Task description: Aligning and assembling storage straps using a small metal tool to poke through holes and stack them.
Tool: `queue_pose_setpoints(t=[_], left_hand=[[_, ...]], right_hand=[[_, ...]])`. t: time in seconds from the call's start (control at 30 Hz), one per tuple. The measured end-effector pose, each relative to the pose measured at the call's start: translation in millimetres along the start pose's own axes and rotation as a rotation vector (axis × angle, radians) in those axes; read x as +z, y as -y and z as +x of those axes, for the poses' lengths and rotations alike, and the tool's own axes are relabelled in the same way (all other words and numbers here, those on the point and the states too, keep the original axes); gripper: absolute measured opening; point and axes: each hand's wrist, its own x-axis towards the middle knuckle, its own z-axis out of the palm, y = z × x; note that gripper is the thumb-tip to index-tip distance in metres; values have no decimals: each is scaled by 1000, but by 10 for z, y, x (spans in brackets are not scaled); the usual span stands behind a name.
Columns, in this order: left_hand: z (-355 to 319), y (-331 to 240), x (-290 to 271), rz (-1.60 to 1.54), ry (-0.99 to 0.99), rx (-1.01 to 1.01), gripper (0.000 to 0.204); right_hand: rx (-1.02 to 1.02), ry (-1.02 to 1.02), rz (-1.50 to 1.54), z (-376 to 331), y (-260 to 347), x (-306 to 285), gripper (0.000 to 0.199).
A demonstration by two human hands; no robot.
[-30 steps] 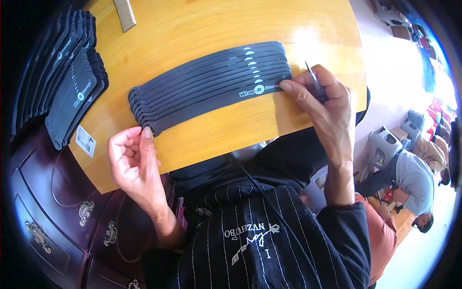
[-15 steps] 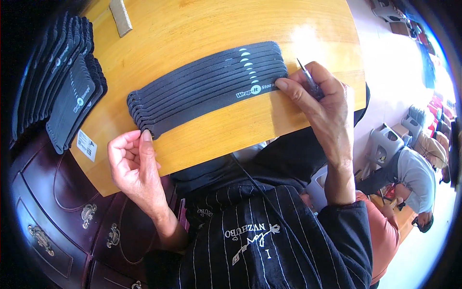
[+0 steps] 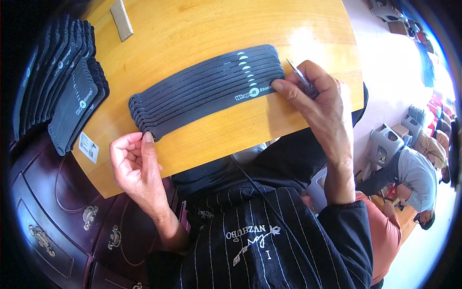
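Observation:
A fanned stack of dark grey fabric straps (image 3: 207, 89) lies across the wooden table in front of me, each strap overlapping the one behind it. Pale half-round marks and white print show near their right ends. My left hand (image 3: 139, 166) pinches the near left corner of the front strap between thumb and forefinger, the other fingers curled. At the right end, my right hand (image 3: 325, 94) rests its thumb on the front strap's corner. That same hand grips a slim pointed metal tool (image 3: 299, 73), its tip pointing away from me; the fingers partly hide its handle.
More dark straps (image 3: 79, 103) are piled at the table's left edge, beside a white label (image 3: 87, 148). A flat tan bar (image 3: 121, 20) lies at the far left of the table (image 3: 216, 139). Dark red drawers (image 3: 53, 202) stand below left. People (image 3: 416, 168) and grey stools (image 3: 387, 144) are on the right.
The view has shifted slightly. The pointed tool and my right fingers have moved a little to the left; my left hand keeps its pinch on the strap corner.

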Motion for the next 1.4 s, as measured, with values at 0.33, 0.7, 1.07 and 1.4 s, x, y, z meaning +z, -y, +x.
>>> queue_pose_setpoints(t=[0.33, 0.7, 1.07, 1.4], left_hand=[[34, -38, -16, 34, 22, -16, 13], [123, -119, -180, -92, 242, -250, 18], [120, -150, -7, -390, 352, -231, 18], [199, -148, -129, -485, 441, -371, 19]], right_hand=[[-150, -12, -44, 165, -74, -47, 29], [-97, 105, -112, 229, -47, -153, 31], [-357, 242, -290, 97, 437, 179, 35], [-172, 552, -43, 357, 399, -16, 38]])
